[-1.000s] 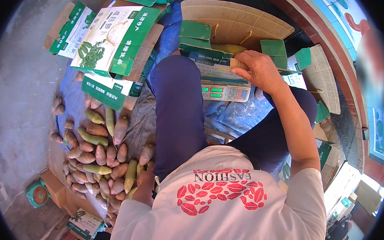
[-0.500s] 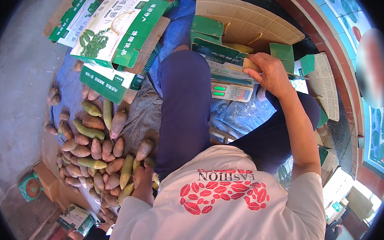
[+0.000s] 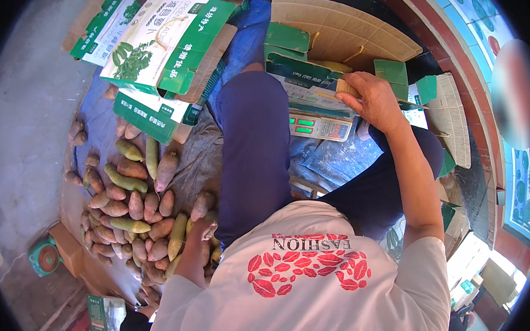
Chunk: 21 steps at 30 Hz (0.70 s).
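My right hand [image 3: 376,100] pinches a small brown cardboard flap [image 3: 346,89] at the near right edge of an open green-and-white carton [image 3: 305,83]. Inside that carton a yellowish-green root [image 3: 330,65] shows in part. The carton rests over a digital scale [image 3: 318,127] with green-lit displays. My left hand [image 3: 207,228] is low beside my left thigh, at the edge of a heap of reddish-brown sweet potatoes [image 3: 156,250] and long green radishes [image 3: 124,179]. Just beyond its fingers lies one dusky reddish root [image 3: 203,204]. The fingers are small and partly hidden, so their grip is unclear.
Stacked green-and-white cartons [image 3: 166,41] stand at the far left on a blue tarp [image 3: 255,26]. A teal round-faced device [image 3: 45,258] sits beside a cardboard box [image 3: 67,247]. Another person's dark sleeve [image 3: 135,327] shows at lower left, near a carton. More open cartons [image 3: 450,118] line the right.
My left hand has turned and shifted slightly among the roots. My right hand keeps its place on the flap. At lower left, the other person's carton has tilted and moved.
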Each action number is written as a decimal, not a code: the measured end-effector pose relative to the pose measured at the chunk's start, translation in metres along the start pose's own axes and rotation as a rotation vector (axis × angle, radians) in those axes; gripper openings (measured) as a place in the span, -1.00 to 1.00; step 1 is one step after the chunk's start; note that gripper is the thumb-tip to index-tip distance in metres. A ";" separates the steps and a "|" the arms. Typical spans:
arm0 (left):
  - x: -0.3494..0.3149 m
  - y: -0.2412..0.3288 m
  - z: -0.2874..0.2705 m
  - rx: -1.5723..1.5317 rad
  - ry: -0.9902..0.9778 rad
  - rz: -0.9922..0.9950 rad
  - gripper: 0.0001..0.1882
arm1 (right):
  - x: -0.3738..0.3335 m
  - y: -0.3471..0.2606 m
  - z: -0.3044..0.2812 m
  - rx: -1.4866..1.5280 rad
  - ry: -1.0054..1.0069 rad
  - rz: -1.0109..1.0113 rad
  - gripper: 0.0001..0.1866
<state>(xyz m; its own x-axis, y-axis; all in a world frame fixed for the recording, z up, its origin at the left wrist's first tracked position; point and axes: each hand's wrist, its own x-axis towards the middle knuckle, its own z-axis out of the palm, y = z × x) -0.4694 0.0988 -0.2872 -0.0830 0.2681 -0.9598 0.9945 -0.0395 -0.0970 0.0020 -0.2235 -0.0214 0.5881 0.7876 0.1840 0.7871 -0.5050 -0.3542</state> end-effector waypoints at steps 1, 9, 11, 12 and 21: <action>0.001 0.001 -0.003 -0.009 -0.025 -0.002 -0.42 | 0.000 0.000 -0.001 -0.004 -0.015 0.004 -0.63; -0.023 0.068 -0.062 0.052 0.191 0.451 -0.52 | -0.002 0.000 0.000 -0.001 0.024 -0.024 -0.68; -0.055 0.098 -0.079 -0.191 0.179 0.310 -0.46 | -0.003 0.000 0.000 -0.012 0.004 -0.061 -0.67; -0.064 0.109 -0.086 -0.182 0.189 0.320 -0.46 | -0.003 0.000 0.000 -0.013 0.019 -0.055 -0.67; -0.249 0.222 -0.142 -0.050 0.985 1.044 -0.43 | -0.011 -0.008 -0.012 -0.004 -0.153 0.026 -0.58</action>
<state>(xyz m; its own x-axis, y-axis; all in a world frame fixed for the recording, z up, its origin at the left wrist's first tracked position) -0.2186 0.1605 -0.0326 0.7296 0.6838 -0.0131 0.5746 -0.6026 0.5538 -0.0085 -0.2324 -0.0093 0.5736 0.8185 0.0330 0.7726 -0.5272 -0.3537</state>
